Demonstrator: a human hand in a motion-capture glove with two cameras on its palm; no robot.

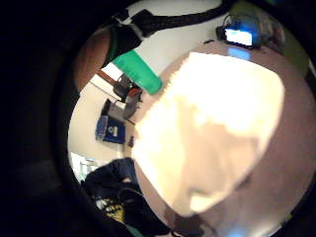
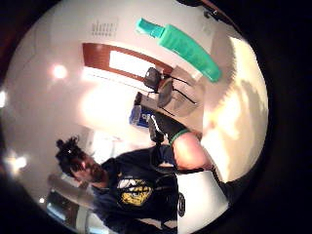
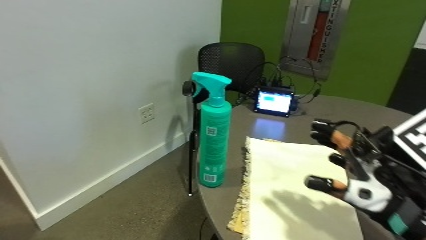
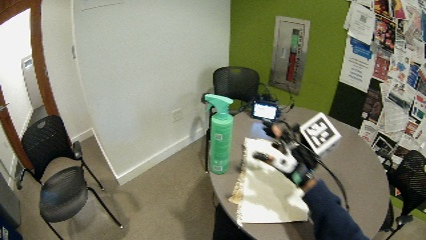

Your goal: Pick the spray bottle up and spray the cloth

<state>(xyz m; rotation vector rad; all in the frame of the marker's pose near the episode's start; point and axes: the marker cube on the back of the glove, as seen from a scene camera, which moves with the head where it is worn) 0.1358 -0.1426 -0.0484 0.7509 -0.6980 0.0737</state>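
The spray bottle stood upright at the table's left edge, its long axis vertical and its trigger head on top with the nozzle seeming to point out past the edge, though that was hard to tell. Just beside its base, to the right, the cloth lay flat along the table, its fringed edge nearest the bottle; whether the two touched was not clear. Further right, the gloved right hand hovered over the cloth with fingers spread wide and holding nothing, palm turned toward the bottle, so the coming reach probably ran leftward across the cloth to the bottle's body. The bare hand was not in view. A small lit screen sat at the table's far edge, with a black chair behind it.
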